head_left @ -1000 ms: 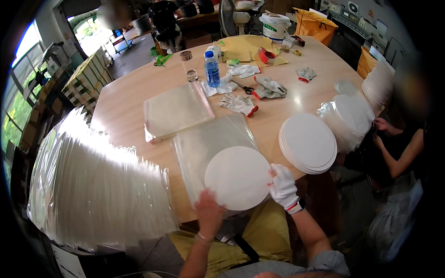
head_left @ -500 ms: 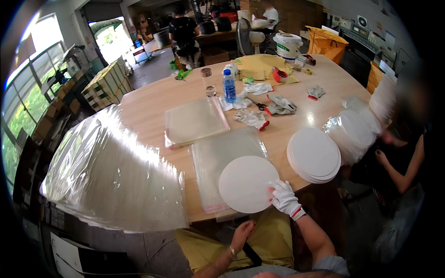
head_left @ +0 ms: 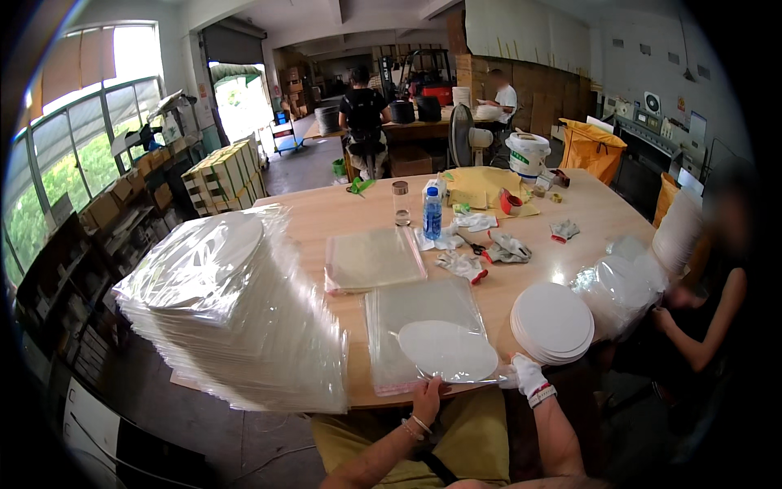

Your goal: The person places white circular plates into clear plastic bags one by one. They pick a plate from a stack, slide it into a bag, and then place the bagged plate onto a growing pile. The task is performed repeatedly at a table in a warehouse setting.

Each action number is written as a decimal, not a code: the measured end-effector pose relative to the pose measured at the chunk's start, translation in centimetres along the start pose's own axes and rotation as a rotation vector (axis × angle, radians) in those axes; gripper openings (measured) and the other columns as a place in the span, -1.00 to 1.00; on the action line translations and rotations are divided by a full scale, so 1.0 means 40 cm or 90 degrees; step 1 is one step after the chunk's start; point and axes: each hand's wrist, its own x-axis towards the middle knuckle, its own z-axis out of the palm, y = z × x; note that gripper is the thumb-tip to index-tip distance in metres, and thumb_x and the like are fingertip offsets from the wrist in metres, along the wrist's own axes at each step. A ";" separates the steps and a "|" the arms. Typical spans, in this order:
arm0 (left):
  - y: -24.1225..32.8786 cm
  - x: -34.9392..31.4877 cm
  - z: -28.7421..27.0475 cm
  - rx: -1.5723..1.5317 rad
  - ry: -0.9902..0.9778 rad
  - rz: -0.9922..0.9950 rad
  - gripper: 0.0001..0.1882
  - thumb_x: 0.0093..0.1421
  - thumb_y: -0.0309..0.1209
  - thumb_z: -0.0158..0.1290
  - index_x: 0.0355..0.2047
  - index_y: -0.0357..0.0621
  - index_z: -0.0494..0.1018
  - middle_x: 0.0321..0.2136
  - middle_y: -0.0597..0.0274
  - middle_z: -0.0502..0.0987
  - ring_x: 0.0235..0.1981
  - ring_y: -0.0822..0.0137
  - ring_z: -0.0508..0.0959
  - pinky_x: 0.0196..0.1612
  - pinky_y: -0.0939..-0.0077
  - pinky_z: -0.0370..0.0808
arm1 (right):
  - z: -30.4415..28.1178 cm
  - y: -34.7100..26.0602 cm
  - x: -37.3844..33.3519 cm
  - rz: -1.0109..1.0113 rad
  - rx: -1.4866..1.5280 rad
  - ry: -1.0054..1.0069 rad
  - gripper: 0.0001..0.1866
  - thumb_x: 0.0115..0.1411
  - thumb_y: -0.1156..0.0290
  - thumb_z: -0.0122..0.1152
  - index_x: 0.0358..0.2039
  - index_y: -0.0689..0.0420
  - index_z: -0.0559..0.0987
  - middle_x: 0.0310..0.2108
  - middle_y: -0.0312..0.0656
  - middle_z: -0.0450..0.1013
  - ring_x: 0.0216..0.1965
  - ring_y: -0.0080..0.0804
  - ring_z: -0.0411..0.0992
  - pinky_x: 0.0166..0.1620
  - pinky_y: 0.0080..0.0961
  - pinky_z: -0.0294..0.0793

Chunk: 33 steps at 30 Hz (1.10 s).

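A round white disc (head_left: 448, 350) lies close in front of me, with clear film over it, apparently within a clear plastic bag (head_left: 383, 346) on a flat stack of such bags. My bare left hand (head_left: 427, 398) pinches the near edge of the bag. At the bag's near right corner, my right hand (head_left: 529, 376) in a white glove has its fingers closed on the film. Beside it, to the right, a pile of white discs (head_left: 552, 319) stands at the table edge. Farther back lies a second stack of clear bags (head_left: 375, 259).
A tall leaning heap of bagged discs (head_left: 244, 334) fills the left side. Behind are a water bottle (head_left: 432, 216), a clear jar (head_left: 401, 204), scissors (head_left: 474, 246), gloves (head_left: 509, 248) and a tape roll (head_left: 511, 201). Wrapped discs (head_left: 619, 281) and a seated person (head_left: 717, 318) are at the right.
The disc has gone from lying bare to lying under film. My left hand has risen to the bag's edge, and my right has moved to its corner. The view has tilted up.
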 end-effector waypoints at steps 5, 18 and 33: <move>0.179 -0.050 -0.063 0.245 -0.135 0.190 -0.71 0.17 -0.35 -0.05 -0.57 -0.36 0.41 -0.63 0.15 0.45 -0.53 0.43 0.51 -0.46 0.49 0.44 | 0.141 -0.007 -0.069 -0.196 0.161 -0.267 -0.49 0.13 0.47 -0.01 0.11 0.21 0.20 -0.05 -0.17 0.36 -0.07 -0.36 0.37 -0.04 -0.42 0.38; 1.180 -0.232 -0.351 0.432 0.240 0.733 -0.83 0.05 -0.47 -0.01 -0.35 -0.30 0.39 0.03 -0.06 0.29 0.07 0.21 0.26 0.10 0.41 0.18 | 0.966 -0.698 -0.443 -0.460 0.102 -0.664 -0.58 0.18 0.38 0.05 0.03 0.28 0.34 -0.33 -0.35 0.42 -0.44 -0.68 0.36 -0.36 -0.69 0.40; 1.146 -0.169 -0.506 0.960 0.236 0.761 -0.74 0.17 -0.26 -0.07 -0.23 -0.04 0.52 -0.18 0.23 0.51 -0.10 0.14 0.41 0.06 0.24 0.18 | 1.127 -0.714 -0.403 -0.544 -0.441 -0.646 -0.77 0.10 0.26 0.09 -0.36 0.12 0.60 -0.46 -0.38 0.48 -0.54 -0.67 0.35 -0.51 -0.71 0.38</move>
